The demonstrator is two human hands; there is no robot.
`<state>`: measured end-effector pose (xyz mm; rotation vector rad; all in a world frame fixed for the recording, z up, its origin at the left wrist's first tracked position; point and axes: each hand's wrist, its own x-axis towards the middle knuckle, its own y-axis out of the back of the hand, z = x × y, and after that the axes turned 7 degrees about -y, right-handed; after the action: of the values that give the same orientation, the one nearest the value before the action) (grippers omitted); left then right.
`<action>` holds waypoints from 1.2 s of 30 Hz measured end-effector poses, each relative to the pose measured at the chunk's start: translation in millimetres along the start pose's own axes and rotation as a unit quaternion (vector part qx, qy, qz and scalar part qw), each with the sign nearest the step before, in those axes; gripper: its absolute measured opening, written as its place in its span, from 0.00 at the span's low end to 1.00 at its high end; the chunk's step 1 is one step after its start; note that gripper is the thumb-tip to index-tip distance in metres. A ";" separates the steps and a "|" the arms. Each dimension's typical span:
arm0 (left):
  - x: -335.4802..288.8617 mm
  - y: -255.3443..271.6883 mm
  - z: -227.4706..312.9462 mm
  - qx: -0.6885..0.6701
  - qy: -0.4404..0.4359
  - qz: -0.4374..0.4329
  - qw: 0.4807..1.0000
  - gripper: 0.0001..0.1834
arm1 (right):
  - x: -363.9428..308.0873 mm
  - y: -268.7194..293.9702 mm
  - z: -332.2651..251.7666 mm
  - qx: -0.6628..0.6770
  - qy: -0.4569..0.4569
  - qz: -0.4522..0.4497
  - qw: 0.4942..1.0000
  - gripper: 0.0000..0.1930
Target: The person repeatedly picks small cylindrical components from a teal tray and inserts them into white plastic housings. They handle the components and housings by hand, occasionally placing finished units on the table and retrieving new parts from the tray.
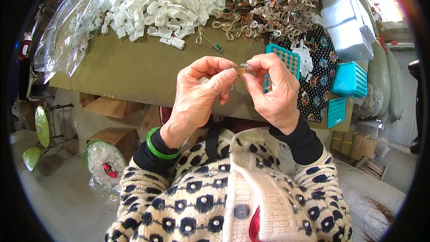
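In front of my chest, over the table's near edge, both hands meet at the fingertips. My left hand (pixel 193 96) pinches one end of a small orange-brown strip (pixel 241 71) between thumb and forefinger. A bit of something white (pixel 204 80) shows inside its curled fingers. My right hand (pixel 278 92) is closed at the strip's other end, and a tiny silvery coil like a spring (pixel 244 65) shows at its fingertips. Just beyond the hands lies a coiled pale wire (pixel 200 36) with a small green circuit board (pixel 217 47).
White plastic cases (pixel 165 0) are heaped at the back, beside a pile of coiled wires (pixel 273 0). A teal tray of round silvery pieces (pixel 286 58) lies right of my hands, near stacked white trays (pixel 345 22) and teal trays (pixel 349 79). Clear plastic sheeting (pixel 67 27) hangs at left.
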<state>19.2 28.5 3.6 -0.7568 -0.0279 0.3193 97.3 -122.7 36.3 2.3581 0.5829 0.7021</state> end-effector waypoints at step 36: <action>-22.4 8.5 15.9 -0.012 0.065 -0.041 0.997 0.06 | -21.1 -3.1 -13.3 0.215 -0.027 -0.094 0.972 0.08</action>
<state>-6.7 38.4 11.4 -0.7972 0.0596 0.1912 72.4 -126.4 36.1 2.6557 1.0032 0.4565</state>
